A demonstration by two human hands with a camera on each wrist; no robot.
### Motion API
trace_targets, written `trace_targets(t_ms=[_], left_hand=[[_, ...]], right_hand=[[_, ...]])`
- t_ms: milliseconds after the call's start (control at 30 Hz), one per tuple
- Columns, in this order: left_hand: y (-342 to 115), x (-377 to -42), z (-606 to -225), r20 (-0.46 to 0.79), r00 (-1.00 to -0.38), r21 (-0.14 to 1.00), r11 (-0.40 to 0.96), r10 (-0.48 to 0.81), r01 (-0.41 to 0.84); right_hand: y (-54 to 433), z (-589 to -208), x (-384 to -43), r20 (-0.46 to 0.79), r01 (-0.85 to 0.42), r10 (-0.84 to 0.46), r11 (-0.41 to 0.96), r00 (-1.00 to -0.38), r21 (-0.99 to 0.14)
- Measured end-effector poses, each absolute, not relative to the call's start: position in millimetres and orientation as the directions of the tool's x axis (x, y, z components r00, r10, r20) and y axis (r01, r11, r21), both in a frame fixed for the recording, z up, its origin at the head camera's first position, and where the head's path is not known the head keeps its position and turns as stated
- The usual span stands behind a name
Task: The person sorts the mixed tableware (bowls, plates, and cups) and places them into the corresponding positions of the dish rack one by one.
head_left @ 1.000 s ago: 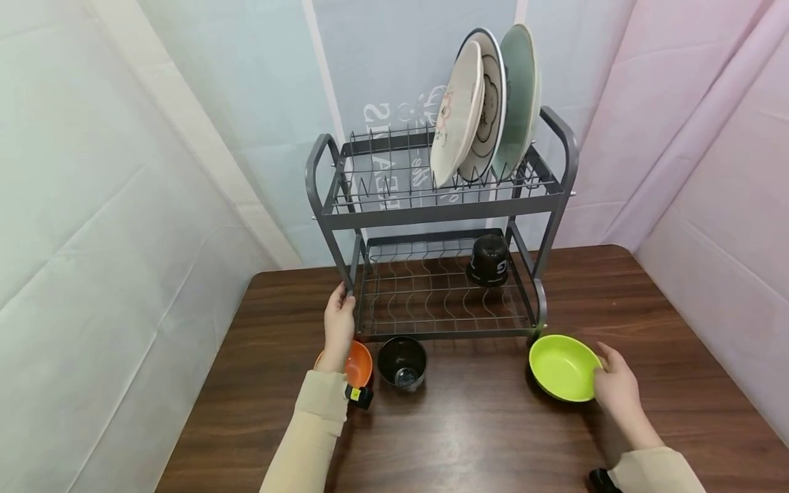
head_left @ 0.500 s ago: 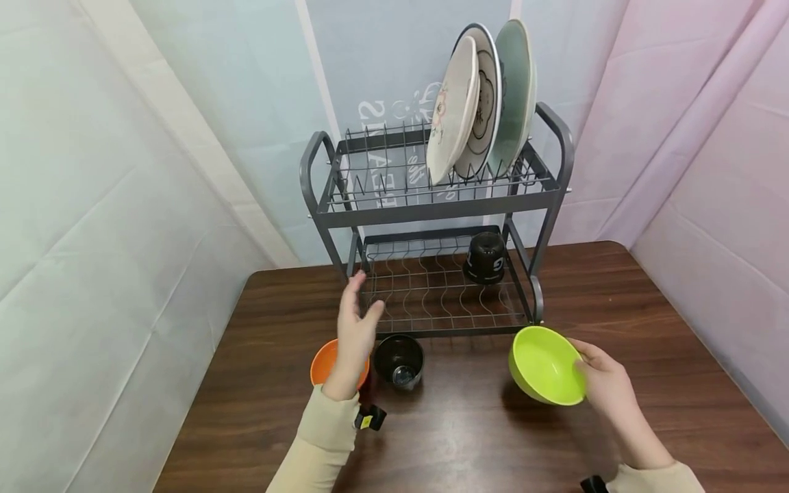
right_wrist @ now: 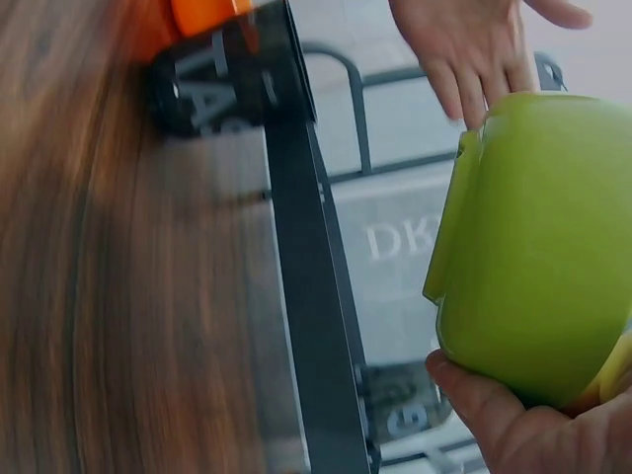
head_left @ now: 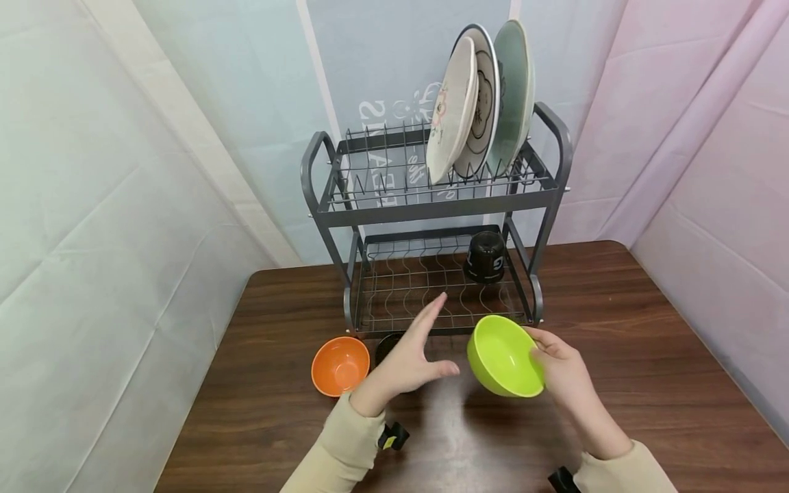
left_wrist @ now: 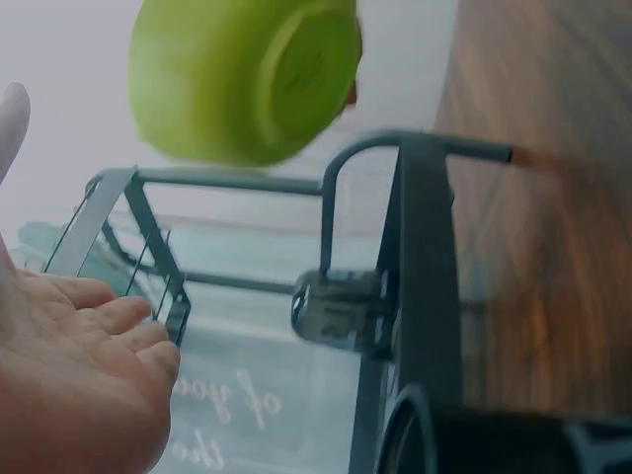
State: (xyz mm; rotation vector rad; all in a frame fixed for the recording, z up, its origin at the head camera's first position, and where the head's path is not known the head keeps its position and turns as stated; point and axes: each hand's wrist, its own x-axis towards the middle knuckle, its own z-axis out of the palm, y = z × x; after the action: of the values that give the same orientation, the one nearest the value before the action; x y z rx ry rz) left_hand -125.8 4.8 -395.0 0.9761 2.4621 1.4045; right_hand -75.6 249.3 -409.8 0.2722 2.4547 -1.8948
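Observation:
My right hand (head_left: 564, 366) pinches the rim of a lime-green bowl (head_left: 504, 357), which is tilted and lifted above the table in front of the rack. In the right wrist view, the thumb lies along the outside of the green bowl (right_wrist: 543, 247). My left hand (head_left: 403, 363) hangs in the air just left of the bowl, fingers straight and thumb spread, with nothing in it. Behind that hand, a black cup (head_left: 387, 346) is mostly hidden in the head view. An orange bowl (head_left: 340, 366) stands on the table to the left of the left hand.
A two-tier dark metal dish rack (head_left: 437, 209) stands at the back of the wooden table (head_left: 265, 411). Several plates (head_left: 453, 113) stand upright on its top tier, toward the right. Upside down on the lower tier sits another black cup (head_left: 485, 257). Fabric curtains (head_left: 154, 205) surround the table.
My left hand has let go of the rack's left leg and moved right, toward the green bowl. My right hand has lifted the green bowl off the table and carried it left.

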Motion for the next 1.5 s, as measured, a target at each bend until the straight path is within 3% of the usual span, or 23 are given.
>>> trace_targets(t_ms=[300, 733, 1067, 1167, 1300, 1500], left_hand=[[20.1, -115.4, -399.9, 0.121, -0.717, 0.811, 0.348, 0.687, 0.471], [28.1, -111.9, -403.6, 0.017, -0.787, 0.874, 0.374, 0.616, 0.311], [32.0, -117.9, -397.5, 0.05, -0.829, 0.847, 0.416, 0.557, 0.331], [32.7, -124.5, -392.9, 0.06, -0.833, 0.836, 0.428, 0.55, 0.342], [33.5, -134.7, -388.1, 0.079, -0.836, 0.831, 0.428, 0.543, 0.356], [32.9, -148.1, -382.5, 0.057, -0.85, 0.831, 0.446, 0.523, 0.331]], right_hand=[[223.6, -414.3, -76.5, -0.143, 0.153, 0.075, 0.163, -0.987, -0.975], [215.1, -411.7, -74.9, -0.178, 0.193, 0.108, 0.153, -0.978, -0.969], [219.6, -407.4, -83.2, -0.232, 0.234, 0.061, 0.027, -0.971, -0.972], [226.3, -407.1, -91.9, -0.153, 0.151, 0.052, -0.032, -0.987, -0.988], [245.9, -401.9, -109.4, 0.045, -0.061, 0.124, -0.135, -0.991, -0.989], [274.1, -381.3, -146.7, 0.224, -0.314, 0.419, -0.159, -0.88, -0.936]])
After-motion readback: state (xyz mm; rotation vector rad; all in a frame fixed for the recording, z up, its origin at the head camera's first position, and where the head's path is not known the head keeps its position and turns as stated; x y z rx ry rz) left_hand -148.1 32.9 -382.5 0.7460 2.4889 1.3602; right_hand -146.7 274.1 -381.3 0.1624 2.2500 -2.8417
